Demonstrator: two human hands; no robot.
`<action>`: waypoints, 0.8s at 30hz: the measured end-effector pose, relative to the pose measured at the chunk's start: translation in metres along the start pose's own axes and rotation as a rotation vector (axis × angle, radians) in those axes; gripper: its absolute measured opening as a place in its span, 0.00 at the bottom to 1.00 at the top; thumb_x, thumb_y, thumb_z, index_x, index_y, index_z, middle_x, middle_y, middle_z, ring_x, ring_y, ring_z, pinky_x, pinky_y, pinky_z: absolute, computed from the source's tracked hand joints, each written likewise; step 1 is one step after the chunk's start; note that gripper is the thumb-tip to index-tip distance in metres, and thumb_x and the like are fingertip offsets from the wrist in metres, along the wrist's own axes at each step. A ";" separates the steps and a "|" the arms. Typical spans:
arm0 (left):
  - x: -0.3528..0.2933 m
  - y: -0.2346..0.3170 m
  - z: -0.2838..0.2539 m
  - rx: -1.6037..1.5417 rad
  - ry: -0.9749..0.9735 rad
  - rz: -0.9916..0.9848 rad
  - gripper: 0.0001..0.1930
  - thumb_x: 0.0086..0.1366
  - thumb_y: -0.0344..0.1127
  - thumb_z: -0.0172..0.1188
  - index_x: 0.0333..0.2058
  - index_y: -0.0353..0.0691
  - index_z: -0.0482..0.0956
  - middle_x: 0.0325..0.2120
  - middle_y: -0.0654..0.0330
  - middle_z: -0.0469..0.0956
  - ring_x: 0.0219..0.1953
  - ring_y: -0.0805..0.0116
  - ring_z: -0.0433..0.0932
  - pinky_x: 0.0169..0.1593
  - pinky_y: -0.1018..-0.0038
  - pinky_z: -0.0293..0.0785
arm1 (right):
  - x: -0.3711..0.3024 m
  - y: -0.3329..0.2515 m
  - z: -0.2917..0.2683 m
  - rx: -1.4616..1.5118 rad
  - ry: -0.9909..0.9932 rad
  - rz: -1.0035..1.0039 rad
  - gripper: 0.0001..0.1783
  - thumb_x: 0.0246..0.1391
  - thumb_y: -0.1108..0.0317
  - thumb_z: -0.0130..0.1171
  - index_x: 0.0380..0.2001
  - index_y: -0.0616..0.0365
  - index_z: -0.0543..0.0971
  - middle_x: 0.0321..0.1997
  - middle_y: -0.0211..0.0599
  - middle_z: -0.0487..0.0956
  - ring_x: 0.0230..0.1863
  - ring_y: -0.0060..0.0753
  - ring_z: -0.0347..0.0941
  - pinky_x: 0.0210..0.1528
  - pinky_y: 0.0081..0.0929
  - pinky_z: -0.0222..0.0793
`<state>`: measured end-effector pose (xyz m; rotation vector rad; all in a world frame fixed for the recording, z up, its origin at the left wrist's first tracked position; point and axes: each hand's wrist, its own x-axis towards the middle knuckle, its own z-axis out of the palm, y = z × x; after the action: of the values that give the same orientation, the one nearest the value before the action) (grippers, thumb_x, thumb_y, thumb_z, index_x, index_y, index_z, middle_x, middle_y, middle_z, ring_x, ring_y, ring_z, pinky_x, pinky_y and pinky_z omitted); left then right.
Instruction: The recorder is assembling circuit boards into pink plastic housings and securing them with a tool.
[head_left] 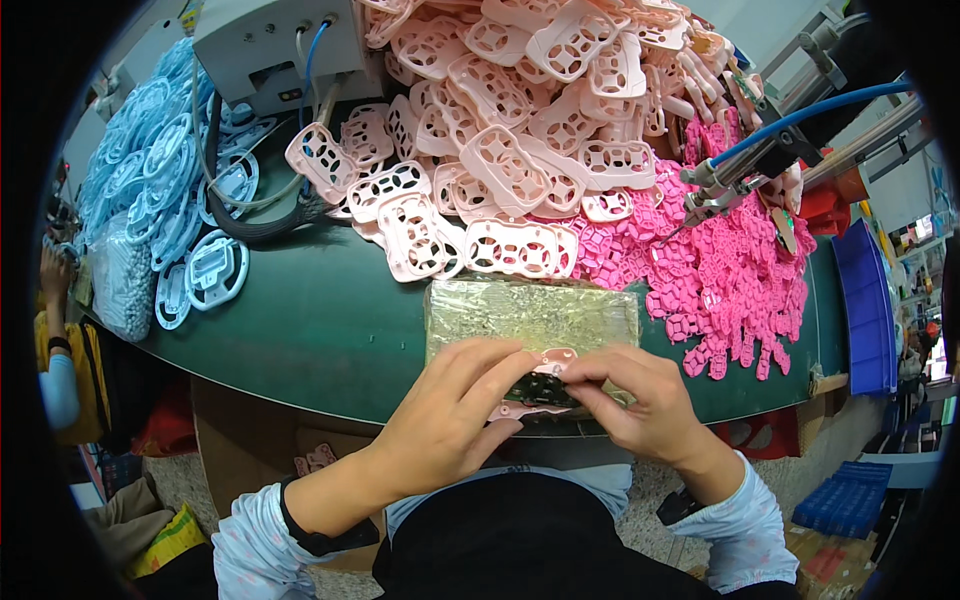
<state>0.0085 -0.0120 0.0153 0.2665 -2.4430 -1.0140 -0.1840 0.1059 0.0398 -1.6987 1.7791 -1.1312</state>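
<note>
A light pink plastic casing point(553, 360) with cut-outs is held upright at the near edge of a tape-wrapped block point(535, 310). My left hand point(455, 405) grips the casing from the left, with fingers along its upper side and the thumb lower down. My right hand point(645, 400) is closed in a pinch at the casing's right edge. Whether a small piece sits between the right fingertips is hidden. Much of the casing is covered by my fingers.
Light pink casings point(505, 170) are heaped behind the block, with bright pink parts point(740, 270) to their right. Blue wheel-shaped parts point(215, 270) lie left on the green table point(290, 340). A metal arm with a blue hose point(810, 115) reaches in from the right.
</note>
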 end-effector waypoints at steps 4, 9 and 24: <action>-0.003 0.001 0.001 -0.005 0.003 -0.034 0.34 0.45 0.27 0.70 0.54 0.39 0.68 0.51 0.49 0.68 0.51 0.50 0.71 0.52 0.61 0.68 | 0.016 0.008 -0.002 -0.034 -0.114 -0.122 0.12 0.43 0.79 0.63 0.35 0.58 0.79 0.32 0.39 0.78 0.33 0.41 0.74 0.35 0.32 0.71; -0.008 -0.008 0.004 0.046 0.018 0.043 0.19 0.47 0.30 0.70 0.41 0.39 0.79 0.49 0.46 0.70 0.47 0.49 0.75 0.48 0.63 0.74 | 0.010 0.018 0.007 -0.157 -0.097 -0.286 0.15 0.41 0.76 0.65 0.37 0.57 0.79 0.37 0.38 0.76 0.37 0.41 0.72 0.39 0.34 0.68; -0.008 -0.009 0.004 -0.027 0.039 -0.011 0.28 0.48 0.31 0.70 0.48 0.35 0.71 0.49 0.46 0.72 0.49 0.49 0.74 0.49 0.63 0.73 | -0.002 0.002 0.008 -0.390 -0.124 -0.150 0.16 0.42 0.67 0.67 0.38 0.55 0.80 0.40 0.34 0.72 0.39 0.38 0.68 0.41 0.35 0.64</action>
<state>0.0136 -0.0133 0.0041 0.2886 -2.3936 -1.0362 -0.1783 0.1058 0.0330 -2.1058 1.9106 -0.7456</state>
